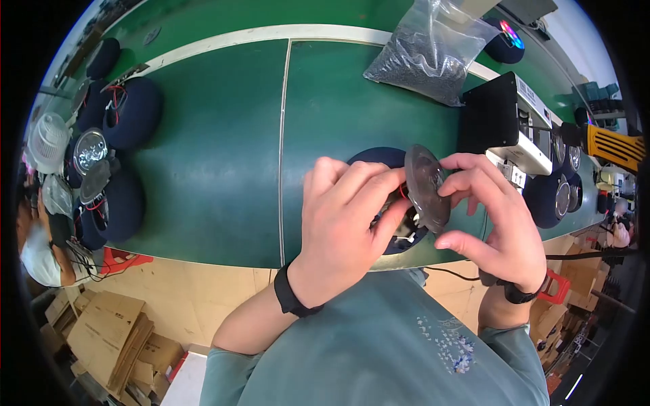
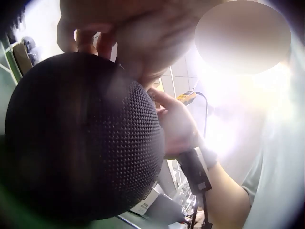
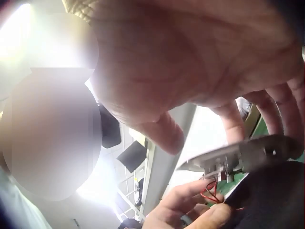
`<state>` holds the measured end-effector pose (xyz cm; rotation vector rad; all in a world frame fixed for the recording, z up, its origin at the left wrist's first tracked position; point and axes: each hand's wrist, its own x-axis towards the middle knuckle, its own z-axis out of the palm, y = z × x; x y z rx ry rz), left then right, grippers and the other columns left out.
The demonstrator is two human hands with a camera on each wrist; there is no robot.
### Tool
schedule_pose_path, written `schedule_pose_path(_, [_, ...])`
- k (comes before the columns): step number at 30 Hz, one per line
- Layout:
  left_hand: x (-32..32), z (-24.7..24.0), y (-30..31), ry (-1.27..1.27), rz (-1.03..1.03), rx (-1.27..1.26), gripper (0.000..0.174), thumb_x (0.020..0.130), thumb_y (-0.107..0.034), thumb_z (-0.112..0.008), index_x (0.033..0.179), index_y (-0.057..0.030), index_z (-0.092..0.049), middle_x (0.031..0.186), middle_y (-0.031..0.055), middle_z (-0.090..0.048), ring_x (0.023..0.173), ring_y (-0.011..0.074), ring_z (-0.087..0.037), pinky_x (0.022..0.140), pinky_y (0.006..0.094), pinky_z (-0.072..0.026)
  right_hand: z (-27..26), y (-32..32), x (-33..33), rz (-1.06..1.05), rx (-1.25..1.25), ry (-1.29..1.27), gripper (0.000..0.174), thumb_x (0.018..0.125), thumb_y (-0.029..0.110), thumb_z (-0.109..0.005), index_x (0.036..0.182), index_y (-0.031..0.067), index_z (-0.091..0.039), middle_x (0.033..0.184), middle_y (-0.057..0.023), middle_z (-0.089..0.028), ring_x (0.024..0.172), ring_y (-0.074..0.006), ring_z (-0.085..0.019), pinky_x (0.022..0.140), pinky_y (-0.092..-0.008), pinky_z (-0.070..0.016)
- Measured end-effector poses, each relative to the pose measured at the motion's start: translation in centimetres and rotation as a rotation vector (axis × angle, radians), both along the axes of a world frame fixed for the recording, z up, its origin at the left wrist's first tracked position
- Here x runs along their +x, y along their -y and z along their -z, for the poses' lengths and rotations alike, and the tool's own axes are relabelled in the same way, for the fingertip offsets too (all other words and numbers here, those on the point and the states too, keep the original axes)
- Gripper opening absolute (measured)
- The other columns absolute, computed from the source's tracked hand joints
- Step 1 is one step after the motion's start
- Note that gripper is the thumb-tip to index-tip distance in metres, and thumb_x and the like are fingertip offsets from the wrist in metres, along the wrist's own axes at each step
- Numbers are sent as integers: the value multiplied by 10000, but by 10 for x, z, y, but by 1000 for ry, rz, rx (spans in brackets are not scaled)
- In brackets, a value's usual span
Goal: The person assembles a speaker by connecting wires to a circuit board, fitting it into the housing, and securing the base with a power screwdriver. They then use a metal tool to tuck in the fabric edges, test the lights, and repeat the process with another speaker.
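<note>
Right hand (image 1: 508,227), fingers (image 1: 484,184) loosely spread, touches the grey disc (image 1: 428,193), thumb apart.

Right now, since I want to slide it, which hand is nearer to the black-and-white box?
Right: the right hand is on the near side of the box, apart from it; the left hand is farther left, beyond the grey disc.

Two hands (image 1: 349,223) (image 1: 501,220), one disc (image 1: 426,179) between; two black wristbands (image 1: 291,292) (image 1: 520,294); one granule-filled bag (image 1: 430,64); one rainbow-lit device (image 1: 511,35).
</note>
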<state>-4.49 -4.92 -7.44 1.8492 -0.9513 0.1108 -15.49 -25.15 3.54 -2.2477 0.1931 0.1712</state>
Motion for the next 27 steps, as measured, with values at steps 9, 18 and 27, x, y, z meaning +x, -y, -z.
schedule_pose_path(9, [-1,6,0,4,22,-21,295,829,-93,-861,1113,-151,-807,989,-73,-709,934,240,-555,861,410,-418,28,15,21,-275,-91,267,612,648,50,-976,1163,46,-645,1602,-244,-578,1314,-454,-638,1078,-479,-548])
schedule_pose_path(18, [-5,0,-3,5,-3,-70,407,734,-52,-828,1132,-137,-831,1043,-55,-787,909,229,-546,862,378,-398,64,-9,-5,52,46,446,708,647,211,-1017,1212,22,-634,1487,-311,-634,1258,-341,-722,1064,-444,-570])
schedule_pose_path(27, [-7,3,-9,-108,11,-79,368,796,-62,-807,1153,-147,-826,1094,-64,-776,1006,236,-556,942,381,-369,57,-11,-4,46,2,394,703,662,298,-1078,1166,37,-662,1564,-291,-613,1378,-371,-667,1144,-475,-525])
